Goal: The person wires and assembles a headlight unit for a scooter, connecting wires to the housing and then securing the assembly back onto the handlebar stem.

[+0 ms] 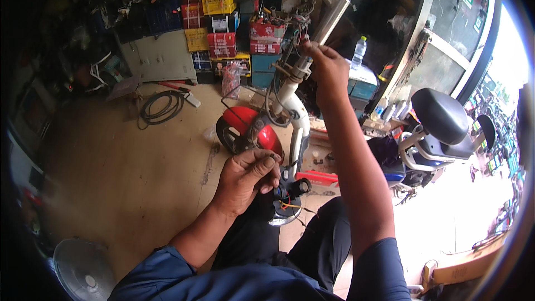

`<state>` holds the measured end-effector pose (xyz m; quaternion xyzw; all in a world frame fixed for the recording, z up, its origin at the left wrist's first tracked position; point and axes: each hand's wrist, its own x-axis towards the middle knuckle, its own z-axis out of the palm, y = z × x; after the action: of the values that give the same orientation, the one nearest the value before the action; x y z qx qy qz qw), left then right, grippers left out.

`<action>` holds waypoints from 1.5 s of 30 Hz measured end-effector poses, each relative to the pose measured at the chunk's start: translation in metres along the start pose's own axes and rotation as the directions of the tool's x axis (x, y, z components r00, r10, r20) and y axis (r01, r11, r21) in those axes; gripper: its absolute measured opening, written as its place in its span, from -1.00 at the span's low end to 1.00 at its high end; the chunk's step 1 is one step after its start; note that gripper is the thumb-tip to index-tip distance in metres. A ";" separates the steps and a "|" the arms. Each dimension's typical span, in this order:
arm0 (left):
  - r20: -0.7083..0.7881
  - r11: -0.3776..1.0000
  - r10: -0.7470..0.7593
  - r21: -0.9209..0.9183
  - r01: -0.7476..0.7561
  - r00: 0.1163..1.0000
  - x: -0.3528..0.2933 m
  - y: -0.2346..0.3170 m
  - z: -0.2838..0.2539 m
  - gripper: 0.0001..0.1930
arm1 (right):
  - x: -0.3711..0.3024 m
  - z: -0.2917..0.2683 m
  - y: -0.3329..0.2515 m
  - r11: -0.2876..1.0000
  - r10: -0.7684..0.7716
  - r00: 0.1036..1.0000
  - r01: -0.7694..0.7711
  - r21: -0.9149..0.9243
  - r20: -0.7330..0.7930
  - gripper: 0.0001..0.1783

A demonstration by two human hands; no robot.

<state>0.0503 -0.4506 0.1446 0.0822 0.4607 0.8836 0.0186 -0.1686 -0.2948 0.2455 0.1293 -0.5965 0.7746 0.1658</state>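
A partly stripped scooter stands in front of me, with a white frame tube (300, 128), a red front fender (267, 135) and a silver handlebar stem (333, 18). My right hand (330, 69) is raised beside the stem, its fingers pinched near the bundle of cables (294, 32); whatever is between them is too small to name. Lower down, my left hand (248, 178) is closed, thumb against the fingers, just in front of the fender. What it holds, if anything, is hidden. Below that hand lies a black part with loose coloured wires (288, 203), close to my knees.
Stacked cartons (218, 1) line the back wall beside a grey cabinet (157, 58). A coiled black hose (161, 107) lies on the tiled floor. To the right are a water bottle (359, 51) and another scooter with a black seat (440, 116). A fan (83, 270) stands lower left.
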 end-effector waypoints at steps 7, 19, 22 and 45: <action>0.014 1.000 0.000 -0.009 0.001 1.000 0.003 -0.001 0.000 -0.81 | -0.012 -0.007 0.007 0.982 0.097 0.995 -0.097 0.159 0.013 -0.69; 0.035 1.000 -0.007 0.000 0.007 0.999 0.004 -0.005 0.004 -0.82 | -0.010 -0.018 0.016 0.944 0.162 0.977 -0.195 0.268 0.138 -0.64; 0.035 1.000 -0.010 -0.003 0.010 0.999 0.005 -0.007 0.003 -0.82 | -0.006 -0.018 0.018 0.936 0.144 0.972 -0.194 0.294 0.185 -0.62; 0.235 0.742 -0.667 0.298 0.601 0.707 -0.077 -0.123 0.002 -0.73 | 0.002 -0.033 0.006 0.950 0.138 0.963 -0.195 0.244 0.230 -0.67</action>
<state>0.1216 -0.3863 0.0352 0.0648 0.5368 0.7453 0.3900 -0.1724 -0.2645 0.2329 0.1803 -0.5110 0.8403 0.0169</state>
